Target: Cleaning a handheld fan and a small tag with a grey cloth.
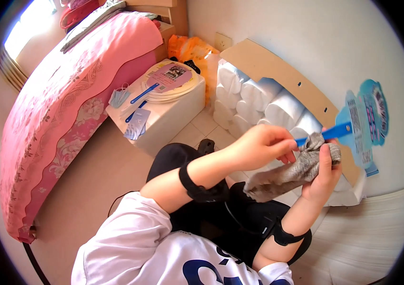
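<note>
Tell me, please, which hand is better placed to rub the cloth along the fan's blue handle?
Probably the right hand: it grips the grey cloth, bunched against the blue handle. The left hand pinches that handle and seems better placed to steady the fan.

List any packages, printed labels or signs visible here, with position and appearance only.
Blue shaped hand fan with printed face: at right, held by its handle.
Round white fans with pink printed label: stacked on white box by bed.
Clear pack of white paper rolls: against wall.
Orange plastic bag: in corner.
</note>
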{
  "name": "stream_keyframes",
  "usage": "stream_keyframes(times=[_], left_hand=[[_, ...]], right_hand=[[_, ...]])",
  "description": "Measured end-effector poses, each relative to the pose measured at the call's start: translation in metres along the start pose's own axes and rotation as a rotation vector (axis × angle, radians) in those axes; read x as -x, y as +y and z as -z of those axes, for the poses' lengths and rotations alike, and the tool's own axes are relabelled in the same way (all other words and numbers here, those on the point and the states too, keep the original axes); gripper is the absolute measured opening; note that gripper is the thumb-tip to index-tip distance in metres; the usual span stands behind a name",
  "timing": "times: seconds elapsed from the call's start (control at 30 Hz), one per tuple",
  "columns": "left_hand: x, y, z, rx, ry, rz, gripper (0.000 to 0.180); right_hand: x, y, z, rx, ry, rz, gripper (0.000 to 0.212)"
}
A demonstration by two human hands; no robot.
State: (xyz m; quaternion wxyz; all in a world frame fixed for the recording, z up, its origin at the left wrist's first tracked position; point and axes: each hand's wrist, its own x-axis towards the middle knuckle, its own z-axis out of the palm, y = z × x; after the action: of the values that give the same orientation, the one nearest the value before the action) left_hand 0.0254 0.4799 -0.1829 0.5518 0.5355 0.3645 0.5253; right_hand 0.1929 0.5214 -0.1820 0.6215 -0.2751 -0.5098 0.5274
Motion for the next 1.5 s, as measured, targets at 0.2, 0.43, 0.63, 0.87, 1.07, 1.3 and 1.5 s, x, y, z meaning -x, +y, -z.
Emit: stream_keyframes(times=[0.2,0.43,0.63,0.87,1.07,1.3,1.5], left_hand=[[-0.005,-0.049,0.0,-0.408,-0.031,-0.1,0.05],[-0.016,-0.076,0.026,0.227,0.282,-0.07,0.022],[-0.014,-0.074,0.037,0.443,0.295,-0.007,0.023],[-0.014,-0.071,0.032,0.319,0.328,-0.026,0.031],[-0.012,-0.065,0.021,0.221,0.217,-0.102,0.034],[-0.01,-0.083,0.022,0.115,0.155,-0.067,0.036],[-0.008,-0.075,0.013,0.012,0.144,-0.062,0.037]], right_hand=[[-0.009,0.015,0.023,0.483,-0.07,-0.145,0.018],[-0.006,0.047,-0.01,0.834,-0.49,-0.204,0.022],[-0.002,0.039,-0.015,0.755,-0.369,-0.088,0.021],[-0.006,0.017,-0.012,0.75,0.194,0.57,0.024],[-0.014,0.043,-0.006,1.127,0.021,0.763,0.046],[-0.002,0.063,-0.022,1.016,-0.188,0.643,0.04],[-0.003,0.062,-0.015,1.016,-0.104,0.62,0.044]])
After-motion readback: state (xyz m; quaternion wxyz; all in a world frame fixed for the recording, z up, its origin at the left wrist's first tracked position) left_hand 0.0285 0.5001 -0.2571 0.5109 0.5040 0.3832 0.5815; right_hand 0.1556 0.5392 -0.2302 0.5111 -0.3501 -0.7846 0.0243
